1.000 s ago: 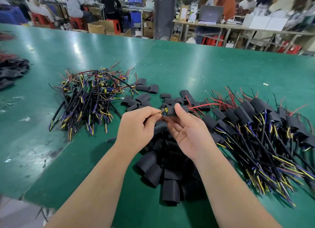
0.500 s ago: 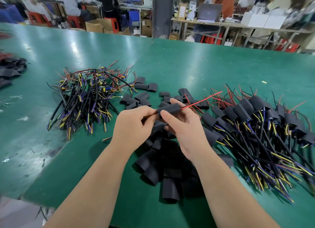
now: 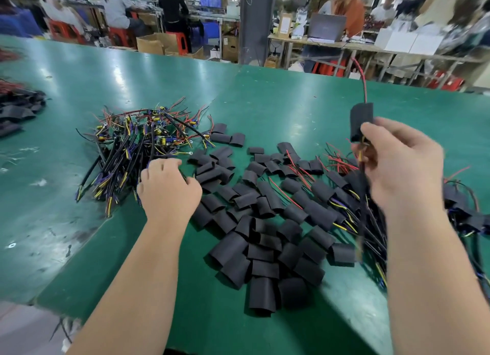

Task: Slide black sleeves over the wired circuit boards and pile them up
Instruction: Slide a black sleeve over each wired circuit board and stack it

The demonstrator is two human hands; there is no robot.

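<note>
My right hand (image 3: 400,169) holds a sleeved circuit board (image 3: 361,118) up above the table at the right; its red wire rises from the black sleeve and its other wires hang below my fingers. My left hand (image 3: 167,188) is down on the table with fingers curled at the near edge of the heap of unsleeved wired boards (image 3: 138,145); whether it grips a wire there I cannot tell. Loose black sleeves (image 3: 262,238) lie scattered in the middle. The pile of sleeved boards (image 3: 344,195) lies at the right, partly hidden by my right arm.
The green table (image 3: 265,102) stretches far back. Another dark heap of sleeves and wires (image 3: 16,108) lies at the far left edge. The table's near edge (image 3: 39,301) drops off at the lower left. People work at benches beyond the table.
The hands have parted. My right hand rose to the right carrying the board with the sleeve now on it. My left hand let go and moved left to the unsleeved heap.
</note>
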